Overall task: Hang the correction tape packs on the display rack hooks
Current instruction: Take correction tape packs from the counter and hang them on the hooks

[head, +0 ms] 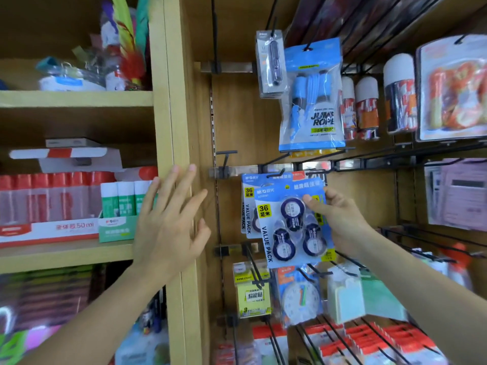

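Blue correction tape pack point(290, 222), pinched tilted by the right grip point(340, 219), could be slid past the hook point(274, 173); left grip point(168, 219) spread, empty.

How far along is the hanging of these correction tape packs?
Done: a couple of hung packs sit on the hook. In hand: the right hand grips another pack by its right edge, in front of them; whether it's on the hook yet is unclear. The left hand is open, by the post. Left: seating this pack. No more loose packs show.
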Available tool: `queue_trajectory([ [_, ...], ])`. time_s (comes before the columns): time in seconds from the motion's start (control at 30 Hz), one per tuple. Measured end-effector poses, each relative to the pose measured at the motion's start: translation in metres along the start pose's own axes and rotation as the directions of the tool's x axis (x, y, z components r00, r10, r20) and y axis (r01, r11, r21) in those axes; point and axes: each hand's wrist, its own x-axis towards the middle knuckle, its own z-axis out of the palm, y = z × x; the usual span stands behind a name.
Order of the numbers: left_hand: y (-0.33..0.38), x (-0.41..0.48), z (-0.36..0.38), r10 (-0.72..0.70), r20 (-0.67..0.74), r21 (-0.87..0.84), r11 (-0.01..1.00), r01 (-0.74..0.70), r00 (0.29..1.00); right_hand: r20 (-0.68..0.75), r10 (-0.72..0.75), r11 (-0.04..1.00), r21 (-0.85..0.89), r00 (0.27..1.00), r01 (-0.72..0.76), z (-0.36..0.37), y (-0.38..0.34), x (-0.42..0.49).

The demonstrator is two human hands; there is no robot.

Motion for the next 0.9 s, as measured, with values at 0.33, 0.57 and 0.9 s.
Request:
queue_trajectory([
  [0.33,0.000,0.000,0.002,0.001,-0.019,0.007,1.000,0.000,1.000,-0.071,-0.168,0.984,0.047,0.983,0.172,0.023,-0.005,0.021],
  [0.57,0.002,0.000,0.001,0.000,-0.033,0.004,1.000,0.000,0.999,-0.192,-0.142,0.975,0.142,0.971,0.171,0.041,0.021,0.026],
  [0.9,0.001,-0.001,0.002,0.010,-0.054,0.001,1.000,-0.010,0.999,-0.278,0.091,0.970,0.244,0.956,-0.022,0.053,0.027,0.027],
])
